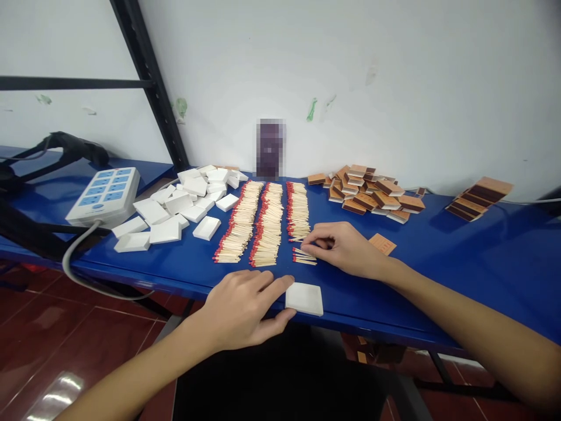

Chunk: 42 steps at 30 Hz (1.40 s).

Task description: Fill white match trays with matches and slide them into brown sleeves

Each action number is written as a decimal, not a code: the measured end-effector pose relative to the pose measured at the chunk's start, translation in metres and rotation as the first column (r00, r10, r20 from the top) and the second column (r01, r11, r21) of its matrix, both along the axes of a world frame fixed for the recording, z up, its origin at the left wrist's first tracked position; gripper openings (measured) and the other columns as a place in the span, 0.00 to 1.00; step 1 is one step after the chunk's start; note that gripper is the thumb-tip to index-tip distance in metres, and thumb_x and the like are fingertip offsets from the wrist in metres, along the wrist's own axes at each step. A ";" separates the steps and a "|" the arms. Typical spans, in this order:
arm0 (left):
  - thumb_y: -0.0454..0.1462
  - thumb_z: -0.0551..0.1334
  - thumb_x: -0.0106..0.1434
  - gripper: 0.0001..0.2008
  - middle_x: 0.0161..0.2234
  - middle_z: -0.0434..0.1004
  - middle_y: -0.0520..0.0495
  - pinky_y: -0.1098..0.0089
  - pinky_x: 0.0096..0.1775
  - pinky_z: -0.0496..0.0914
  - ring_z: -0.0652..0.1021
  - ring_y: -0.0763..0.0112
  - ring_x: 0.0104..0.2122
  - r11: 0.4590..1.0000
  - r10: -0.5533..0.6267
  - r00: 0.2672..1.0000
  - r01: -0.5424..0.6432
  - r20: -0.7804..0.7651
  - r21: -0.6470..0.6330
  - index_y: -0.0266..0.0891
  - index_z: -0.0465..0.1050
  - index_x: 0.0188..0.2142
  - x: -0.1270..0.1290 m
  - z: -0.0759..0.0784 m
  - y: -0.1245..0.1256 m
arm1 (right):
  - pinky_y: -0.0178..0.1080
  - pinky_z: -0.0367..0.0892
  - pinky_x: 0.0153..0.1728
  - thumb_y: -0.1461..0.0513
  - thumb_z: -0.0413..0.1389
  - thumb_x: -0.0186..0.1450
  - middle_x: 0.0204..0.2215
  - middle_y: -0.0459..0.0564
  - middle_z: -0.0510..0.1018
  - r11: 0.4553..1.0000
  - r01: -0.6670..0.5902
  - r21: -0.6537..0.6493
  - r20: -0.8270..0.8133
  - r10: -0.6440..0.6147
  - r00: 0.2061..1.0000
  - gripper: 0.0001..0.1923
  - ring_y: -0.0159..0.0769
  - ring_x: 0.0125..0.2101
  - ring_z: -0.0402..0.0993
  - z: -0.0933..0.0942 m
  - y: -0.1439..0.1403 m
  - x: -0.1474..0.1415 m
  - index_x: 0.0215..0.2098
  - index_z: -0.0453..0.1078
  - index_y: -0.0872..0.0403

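Matchsticks (267, 225) lie between white trays (175, 210) and brown sleeves (372, 193).

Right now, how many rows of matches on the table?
3 long rows: left row, middle row, right row. A small loose bunch lies under the right hand.

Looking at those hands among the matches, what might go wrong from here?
The white inner tray under the left hand sits at the table edge; a nudge might tip it off. The right hand pinches a small bunch of matches beside the neat match rows, so a careless sweep may scatter them. Its wrist lies near a loose orange sleeve and could push it.
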<state>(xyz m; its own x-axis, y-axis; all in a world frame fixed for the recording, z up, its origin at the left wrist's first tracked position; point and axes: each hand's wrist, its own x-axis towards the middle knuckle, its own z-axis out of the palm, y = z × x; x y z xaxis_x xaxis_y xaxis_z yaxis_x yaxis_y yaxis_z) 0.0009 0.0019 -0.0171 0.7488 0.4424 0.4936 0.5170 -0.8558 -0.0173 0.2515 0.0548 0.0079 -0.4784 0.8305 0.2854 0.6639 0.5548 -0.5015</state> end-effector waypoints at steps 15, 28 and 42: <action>0.44 0.55 0.69 0.17 0.29 0.73 0.51 0.65 0.25 0.67 0.77 0.64 0.25 1.000 0.004 1.000 -0.004 -0.008 0.006 0.38 0.66 0.52 0.000 -0.001 -0.002 | 0.34 0.55 0.26 0.60 0.55 0.67 0.22 0.42 0.65 0.997 -0.014 0.081 0.104 0.006 0.995 0.08 0.29 0.22 0.60 -0.003 0.013 0.000 0.32 0.73 0.54; 0.44 0.55 0.69 0.16 0.28 0.73 0.51 0.66 0.25 0.67 0.76 0.65 0.26 1.000 0.004 1.000 -0.004 -0.006 -0.006 0.38 0.66 0.51 0.000 -0.001 -0.001 | 0.37 0.55 0.36 0.62 0.52 0.66 0.21 0.40 0.63 0.999 0.000 0.054 0.166 -0.009 0.986 0.06 0.28 0.22 0.58 0.001 0.007 -0.001 0.31 0.68 0.53; 0.44 0.54 0.69 0.17 0.29 0.73 0.51 0.67 0.25 0.67 0.77 0.65 0.26 1.000 -0.001 1.000 0.000 -0.009 -0.009 0.37 0.66 0.52 0.001 0.000 -0.001 | 0.34 0.49 0.23 0.58 0.54 0.65 0.17 0.37 0.55 0.992 0.129 0.006 0.062 -0.130 0.990 0.06 0.28 0.18 0.52 0.001 0.002 -0.002 0.34 0.69 0.53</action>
<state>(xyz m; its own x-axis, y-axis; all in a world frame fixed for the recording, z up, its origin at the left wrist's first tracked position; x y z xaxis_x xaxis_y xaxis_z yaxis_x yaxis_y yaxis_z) 0.0018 0.0013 -0.0172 0.7534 0.4461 0.4830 0.5164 -0.8562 -0.0148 0.2495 0.0565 0.0090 -0.3836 0.8860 0.2606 0.7599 0.4632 -0.4562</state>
